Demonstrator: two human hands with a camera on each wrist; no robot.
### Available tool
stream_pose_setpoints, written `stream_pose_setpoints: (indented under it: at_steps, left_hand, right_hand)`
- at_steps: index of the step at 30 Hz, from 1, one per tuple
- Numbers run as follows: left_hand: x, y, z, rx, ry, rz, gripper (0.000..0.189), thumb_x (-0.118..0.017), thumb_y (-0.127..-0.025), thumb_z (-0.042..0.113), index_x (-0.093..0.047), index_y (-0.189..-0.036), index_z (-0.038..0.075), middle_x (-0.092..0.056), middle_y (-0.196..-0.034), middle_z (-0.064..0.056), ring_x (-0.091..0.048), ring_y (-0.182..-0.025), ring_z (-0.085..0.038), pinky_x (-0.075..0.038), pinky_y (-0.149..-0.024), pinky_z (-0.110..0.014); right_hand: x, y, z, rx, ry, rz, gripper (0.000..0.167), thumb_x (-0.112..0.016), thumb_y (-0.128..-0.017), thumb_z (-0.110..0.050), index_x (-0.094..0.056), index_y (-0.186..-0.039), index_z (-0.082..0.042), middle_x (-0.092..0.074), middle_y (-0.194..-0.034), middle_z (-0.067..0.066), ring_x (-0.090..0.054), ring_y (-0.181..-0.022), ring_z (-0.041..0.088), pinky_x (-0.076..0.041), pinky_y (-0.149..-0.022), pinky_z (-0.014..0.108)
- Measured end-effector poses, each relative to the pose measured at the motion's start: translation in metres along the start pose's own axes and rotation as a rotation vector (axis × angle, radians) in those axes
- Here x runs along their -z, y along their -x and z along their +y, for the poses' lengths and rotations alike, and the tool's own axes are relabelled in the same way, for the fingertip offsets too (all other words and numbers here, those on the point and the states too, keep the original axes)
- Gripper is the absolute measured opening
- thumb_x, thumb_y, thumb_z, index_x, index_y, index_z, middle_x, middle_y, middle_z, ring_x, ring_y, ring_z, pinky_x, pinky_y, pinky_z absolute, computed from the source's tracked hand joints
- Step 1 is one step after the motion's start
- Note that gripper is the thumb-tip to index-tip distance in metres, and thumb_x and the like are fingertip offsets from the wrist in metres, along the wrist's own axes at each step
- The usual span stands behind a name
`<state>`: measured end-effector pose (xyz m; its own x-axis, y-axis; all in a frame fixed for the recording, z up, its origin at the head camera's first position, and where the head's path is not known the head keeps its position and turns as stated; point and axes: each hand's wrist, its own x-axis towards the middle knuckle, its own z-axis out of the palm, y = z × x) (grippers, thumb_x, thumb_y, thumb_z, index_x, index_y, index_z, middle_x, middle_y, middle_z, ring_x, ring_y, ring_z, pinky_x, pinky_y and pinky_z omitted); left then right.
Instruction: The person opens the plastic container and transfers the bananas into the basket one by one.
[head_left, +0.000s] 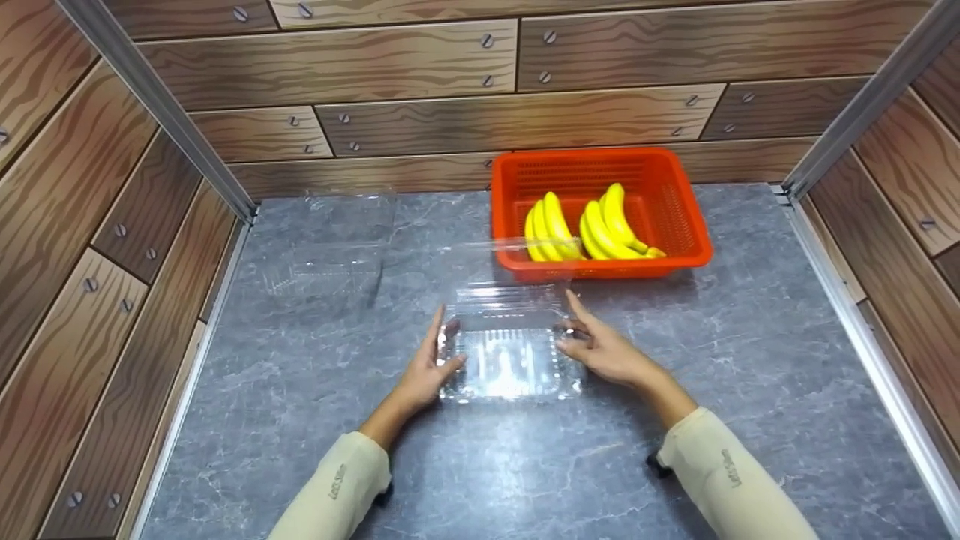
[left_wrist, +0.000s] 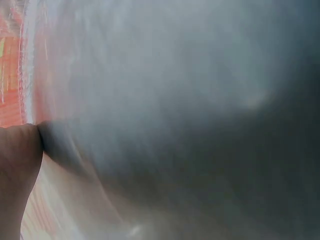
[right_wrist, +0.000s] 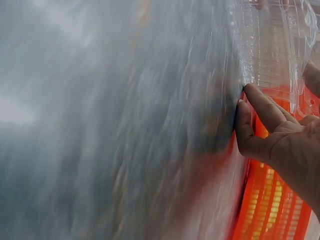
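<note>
A clear plastic clamshell box (head_left: pixel 502 360) stands in the middle of the grey tabletop, its lid (head_left: pixel 510 262) swung up and back towards the basket. My left hand (head_left: pixel 429 375) holds the box's left side, thumb over the rim and fingers along the outside. On the opposite side my right hand (head_left: pixel 604 349) grips the rim, with its index finger stretched forward. In the right wrist view, fingers (right_wrist: pixel 265 107) lie against the clear box (right_wrist: pixel 270 50). Only part of the left hand (left_wrist: pixel 20 175) shows in the left wrist view, beside a blurred clear edge.
Behind the box, an orange-red plastic basket (head_left: pixel 600 271) holds two bunches of yellow bananas (head_left: pixel 551 229). More clear plastic packaging (head_left: pixel 330 262) lies at the back left, hard to make out. Wood-patterned walls (head_left: pixel 420 67) with metal rails (head_left: pixel 862 300) enclose the tabletop.
</note>
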<state>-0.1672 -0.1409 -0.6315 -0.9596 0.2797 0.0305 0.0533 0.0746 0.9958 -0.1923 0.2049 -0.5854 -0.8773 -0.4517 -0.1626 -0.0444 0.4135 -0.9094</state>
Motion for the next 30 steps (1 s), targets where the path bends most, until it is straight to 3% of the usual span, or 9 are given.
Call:
stream_pose_setpoints:
  at_steps: [4, 10, 17, 24, 30]
  left_hand:
    - [0.018, 0.006, 0.0, 0.01, 0.011, 0.029, 0.1, -0.067, -0.098, -0.003, -0.001, -0.173, 0.008, -0.036, -0.169, -0.032, -0.028, -0.162, -0.047, -0.019, -0.136, -0.059]
    - [0.041, 0.014, 0.001, 0.051, -0.057, 0.071, 0.099, -0.071, -0.099, 0.005, -0.006, -0.174, 0.015, -0.042, -0.167, -0.029, -0.038, -0.158, -0.047, -0.027, -0.133, -0.059]
    - [0.063, 0.019, -0.003, 0.058, -0.039, 0.057, 0.1, -0.068, -0.1, 0.003, -0.002, -0.174, 0.015, -0.04, -0.168, -0.03, -0.039, -0.157, -0.05, -0.031, -0.131, -0.059]
    - [0.085, 0.019, -0.003, 0.074, -0.016, 0.107, 0.1, -0.069, -0.097, -0.004, -0.007, -0.174, 0.015, -0.044, -0.165, -0.03, -0.043, -0.152, -0.053, -0.037, -0.127, -0.062]
    - [0.096, 0.017, -0.003, 0.102, 0.015, 0.128, 0.098, -0.066, -0.098, -0.004, -0.007, -0.174, 0.019, -0.043, -0.166, -0.029, -0.044, -0.151, -0.054, -0.043, -0.124, -0.06]
  right_hand:
    - [-0.013, -0.013, -0.008, 0.007, -0.012, -0.016, 0.099, -0.069, -0.105, -0.02, 0.003, -0.173, -0.021, -0.046, -0.163, 0.031, -0.065, -0.134, 0.047, -0.058, -0.11, 0.042]
    - [-0.03, -0.027, -0.018, 0.017, -0.012, -0.037, 0.101, -0.069, -0.105, -0.025, 0.005, -0.173, -0.02, -0.04, -0.168, 0.028, -0.063, -0.137, 0.046, -0.057, -0.111, 0.045]
    - [-0.046, -0.038, -0.027, -0.002, -0.025, -0.036, 0.099, -0.07, -0.105, -0.025, 0.002, -0.174, -0.024, -0.035, -0.169, 0.033, -0.063, -0.137, 0.048, -0.058, -0.111, 0.049]
    - [-0.061, -0.052, -0.038, 0.005, -0.016, -0.049, 0.101, -0.07, -0.105, -0.025, 0.003, -0.173, -0.02, -0.021, -0.175, 0.029, -0.061, -0.14, 0.046, -0.054, -0.115, 0.048]
    - [-0.067, -0.062, -0.046, -0.007, -0.014, -0.061, 0.102, -0.07, -0.104, -0.024, 0.005, -0.173, -0.019, -0.032, -0.17, 0.033, -0.06, -0.141, 0.046, -0.05, -0.119, 0.05]
